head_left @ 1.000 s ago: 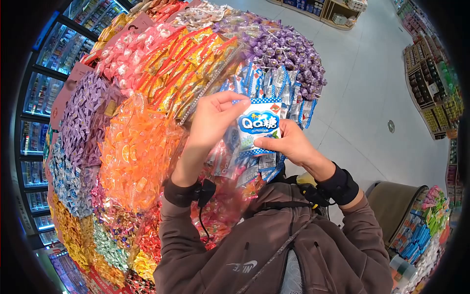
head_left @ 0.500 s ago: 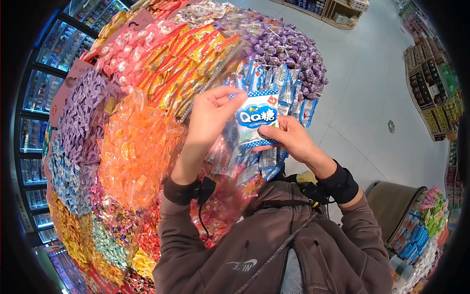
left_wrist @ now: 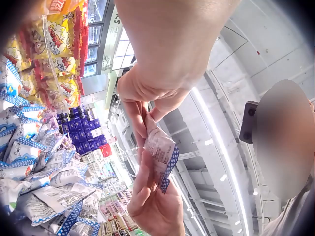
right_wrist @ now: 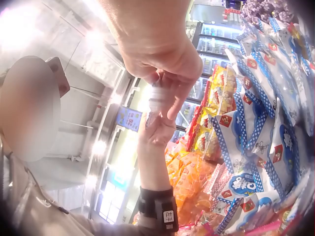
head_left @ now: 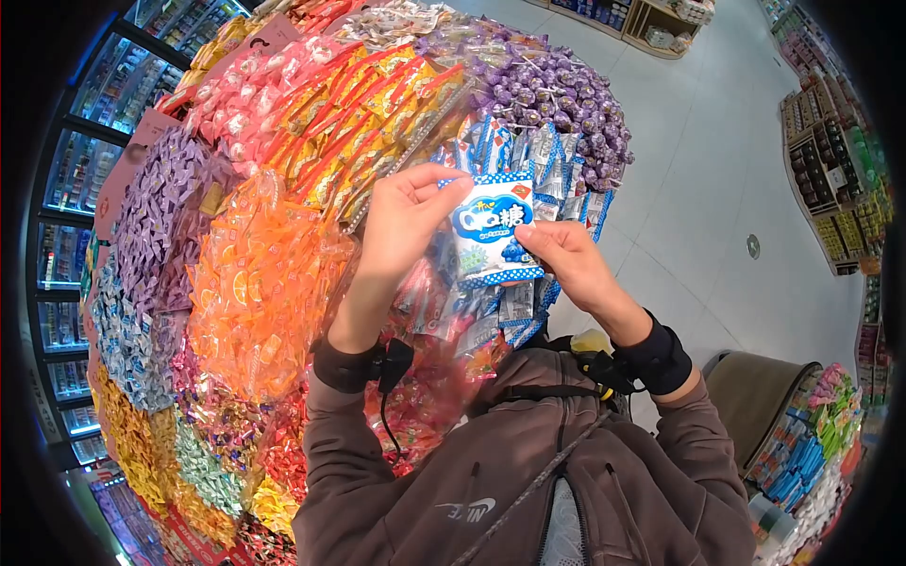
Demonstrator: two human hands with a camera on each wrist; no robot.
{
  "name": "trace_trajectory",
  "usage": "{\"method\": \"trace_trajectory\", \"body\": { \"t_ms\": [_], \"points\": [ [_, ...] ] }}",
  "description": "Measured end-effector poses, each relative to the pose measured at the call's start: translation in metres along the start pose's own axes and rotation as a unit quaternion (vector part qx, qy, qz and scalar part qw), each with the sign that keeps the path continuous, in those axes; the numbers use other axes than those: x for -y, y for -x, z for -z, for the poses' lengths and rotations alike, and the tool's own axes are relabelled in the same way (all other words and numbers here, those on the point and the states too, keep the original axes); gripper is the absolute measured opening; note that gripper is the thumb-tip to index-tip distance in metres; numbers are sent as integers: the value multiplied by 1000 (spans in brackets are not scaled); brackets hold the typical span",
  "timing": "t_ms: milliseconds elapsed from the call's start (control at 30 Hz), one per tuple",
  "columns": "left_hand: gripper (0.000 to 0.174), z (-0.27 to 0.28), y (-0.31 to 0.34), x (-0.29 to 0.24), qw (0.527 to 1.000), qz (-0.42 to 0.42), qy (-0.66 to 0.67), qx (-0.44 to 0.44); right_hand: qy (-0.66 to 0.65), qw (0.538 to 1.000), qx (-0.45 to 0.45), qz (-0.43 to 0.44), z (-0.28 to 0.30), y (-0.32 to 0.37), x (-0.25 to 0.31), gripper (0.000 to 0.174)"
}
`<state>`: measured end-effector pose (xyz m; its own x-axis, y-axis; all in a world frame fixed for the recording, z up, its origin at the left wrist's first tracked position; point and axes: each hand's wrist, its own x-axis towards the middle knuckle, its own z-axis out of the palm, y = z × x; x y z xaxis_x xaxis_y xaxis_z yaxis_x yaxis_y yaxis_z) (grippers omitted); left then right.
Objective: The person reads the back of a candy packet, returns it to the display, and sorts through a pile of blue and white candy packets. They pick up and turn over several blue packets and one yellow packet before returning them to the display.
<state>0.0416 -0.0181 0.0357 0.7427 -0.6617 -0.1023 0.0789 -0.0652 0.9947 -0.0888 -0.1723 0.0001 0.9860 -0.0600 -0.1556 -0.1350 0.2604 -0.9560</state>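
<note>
A small white and blue packet of QQ gummy candy (head_left: 493, 247), with dotted borders, is held up front-side toward the head view. My left hand (head_left: 408, 215) pinches its top left corner between thumb and fingers. At the right edge, my right hand (head_left: 574, 266) grips it, thumb across the front and fingers hidden behind. From the left wrist view, the back of the packet (left_wrist: 160, 150) shows between the two hands. Just beyond and below it lies a pile of similar blue and white packets (right_wrist: 268, 142).
Loose candy heaps surround the hands: orange-wrapped sweets (head_left: 250, 283) at left, yellow and red packets (head_left: 349, 123) farther back, purple lollipops (head_left: 562, 99) behind. A clear divider (head_left: 411, 151) edges the yellow packets. Glass-door coolers (head_left: 80, 170) line the left; shelves (head_left: 826, 170) stand across the floor.
The packet has shifted slightly up and left. My right thumb has slid from the packet's lower front toward its right edge, uncovering the blueberry picture. My left hand keeps its pinch.
</note>
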Motion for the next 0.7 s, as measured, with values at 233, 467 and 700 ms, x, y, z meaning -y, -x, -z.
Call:
{"method": "trace_trajectory", "body": {
  "t_ms": [233,467,700],
  "points": [
    [15,2,0,4,1000,-2,-4,-2,8,999,-34,10,-1,-3,-3,35],
    [15,-1,1,3,1000,-1,1,-6,-21,998,-53,6,-1,-7,-10,38],
    [15,-4,2,1,1000,-5,24,-4,-30,997,-66,4,-3,-5,-9,38]
  ]
}}
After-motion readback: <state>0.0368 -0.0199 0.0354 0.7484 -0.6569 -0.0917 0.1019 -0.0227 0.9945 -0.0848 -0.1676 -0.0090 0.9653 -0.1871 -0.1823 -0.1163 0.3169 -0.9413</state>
